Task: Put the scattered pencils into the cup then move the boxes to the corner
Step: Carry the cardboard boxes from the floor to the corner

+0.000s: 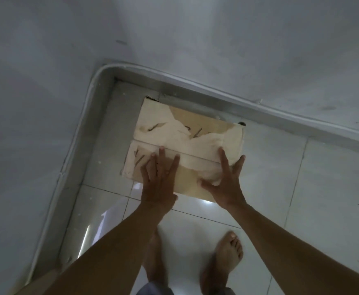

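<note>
Box (187,145) set on floor in room corner, near both walls. Left hand (159,184) and right hand (227,184) laid flat on lid, fingers spread, nothing gripped. Pencils, cup unseen; box stage judged nearly done.
</note>
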`<state>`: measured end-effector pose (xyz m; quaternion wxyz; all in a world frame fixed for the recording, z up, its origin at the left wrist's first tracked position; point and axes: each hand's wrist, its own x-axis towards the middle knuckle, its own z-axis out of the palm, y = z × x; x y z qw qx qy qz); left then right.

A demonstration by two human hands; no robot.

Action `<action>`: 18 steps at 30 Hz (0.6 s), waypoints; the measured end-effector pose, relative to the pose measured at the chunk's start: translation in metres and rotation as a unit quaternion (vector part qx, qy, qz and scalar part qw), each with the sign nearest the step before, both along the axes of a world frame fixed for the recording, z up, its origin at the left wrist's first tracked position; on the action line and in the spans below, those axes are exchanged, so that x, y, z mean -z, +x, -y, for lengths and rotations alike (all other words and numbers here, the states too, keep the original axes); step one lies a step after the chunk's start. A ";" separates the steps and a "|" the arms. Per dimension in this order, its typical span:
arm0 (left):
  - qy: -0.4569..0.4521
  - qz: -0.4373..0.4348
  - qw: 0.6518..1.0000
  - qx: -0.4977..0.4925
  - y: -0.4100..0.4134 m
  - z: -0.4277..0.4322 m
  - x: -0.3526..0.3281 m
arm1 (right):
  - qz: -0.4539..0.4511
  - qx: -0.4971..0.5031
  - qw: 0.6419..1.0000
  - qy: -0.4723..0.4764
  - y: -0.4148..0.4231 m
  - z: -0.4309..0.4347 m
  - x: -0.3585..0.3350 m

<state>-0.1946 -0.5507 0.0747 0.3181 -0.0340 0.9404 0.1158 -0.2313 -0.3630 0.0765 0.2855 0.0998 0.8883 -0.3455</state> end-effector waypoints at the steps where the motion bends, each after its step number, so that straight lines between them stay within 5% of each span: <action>1: -0.011 -0.017 1.000 -0.008 0.001 0.002 -0.001 | -0.008 -0.005 1.000 -0.002 -0.004 0.007 0.000; 7: -0.071 -0.100 0.986 -0.111 -0.006 0.027 -0.012 | -0.028 -0.053 0.998 0.009 -0.042 0.056 0.002; 13: 0.114 -0.048 0.969 -0.216 -0.011 0.045 -0.024 | 0.012 -0.080 0.996 -0.037 -0.071 0.084 -0.003; 18: 0.131 -0.023 0.960 -0.246 -0.012 0.053 -0.026 | 0.070 -0.104 0.990 -0.057 -0.075 0.075 -0.009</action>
